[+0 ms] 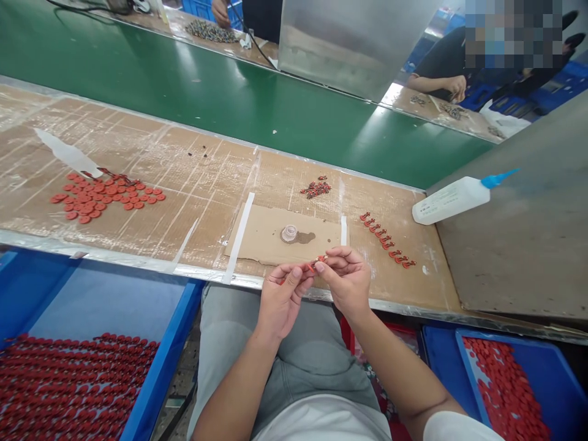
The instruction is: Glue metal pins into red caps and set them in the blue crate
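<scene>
Both hands meet over the table's near edge, with their fingertips almost touching. My left hand (283, 299) is closed in a pinch on a red disc, mostly covered by the fingers. Between the thumb and fingers of my right hand (348, 278) is a small red-and-dark figure (320, 260), held against the disc. Whether the two are joined cannot be made out. Just beyond lies a cardboard sheet (257, 236) bearing a small clear cup (290, 233) and a wet stain. Behind it is a pile of small red-and-dark figures (316, 187). To the right runs a slanting row of figures on red discs (388, 240).
Loose red discs (101, 197) lie at left by a white strip (67, 152). A white bottle with a blue nozzle (452, 199) leans against a metal panel (519, 220). Blue trays (177, 343) flank my legs. Beyond the green belt (184, 92), other people work.
</scene>
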Motion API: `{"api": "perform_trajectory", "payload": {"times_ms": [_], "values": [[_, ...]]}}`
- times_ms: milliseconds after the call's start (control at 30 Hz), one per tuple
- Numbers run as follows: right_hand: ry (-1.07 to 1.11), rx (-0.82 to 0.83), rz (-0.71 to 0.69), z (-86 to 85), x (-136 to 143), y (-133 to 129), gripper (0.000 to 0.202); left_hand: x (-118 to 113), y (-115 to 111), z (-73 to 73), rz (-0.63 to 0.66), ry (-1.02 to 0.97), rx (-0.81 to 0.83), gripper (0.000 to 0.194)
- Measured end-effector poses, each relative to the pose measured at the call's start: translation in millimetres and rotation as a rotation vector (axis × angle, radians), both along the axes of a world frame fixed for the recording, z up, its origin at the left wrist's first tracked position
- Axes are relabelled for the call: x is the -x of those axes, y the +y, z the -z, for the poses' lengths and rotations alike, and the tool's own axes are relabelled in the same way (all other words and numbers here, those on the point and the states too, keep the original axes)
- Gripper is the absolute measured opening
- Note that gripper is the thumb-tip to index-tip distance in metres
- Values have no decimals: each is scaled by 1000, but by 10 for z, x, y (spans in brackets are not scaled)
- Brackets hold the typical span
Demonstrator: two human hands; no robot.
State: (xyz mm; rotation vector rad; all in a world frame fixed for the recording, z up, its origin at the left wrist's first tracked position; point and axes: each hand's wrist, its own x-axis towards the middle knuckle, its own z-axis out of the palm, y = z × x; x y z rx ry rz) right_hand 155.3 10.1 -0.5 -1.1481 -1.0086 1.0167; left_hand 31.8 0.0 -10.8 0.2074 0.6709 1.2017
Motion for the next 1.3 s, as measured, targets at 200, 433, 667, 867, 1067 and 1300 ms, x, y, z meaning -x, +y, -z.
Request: {"api": "perform_trajectory", "payload": {"times_ms": [200, 433, 667, 867, 1067, 1300], "values": [[-521, -215, 366, 2, -526, 80, 26, 25, 52, -19, 37, -80, 56, 30], [-1176, -115, 482, 212, -1259, 392, 27, 91, 79, -2, 41, -145, 59, 33], [-1304, 20, 449, 387, -1412, 561, 33, 97, 85, 1, 35, -118, 78, 30], [-1320, 41, 462, 398, -1408, 579, 32, 104, 91, 6, 43, -149, 67, 32], [-1334, 34, 528, 364, -1379, 531, 39, 108, 86, -7, 48, -185, 35, 38], [-1356, -79, 586, 86, -1076, 202, 31, 129, 88, -7, 34, -220, 23, 41]]}}
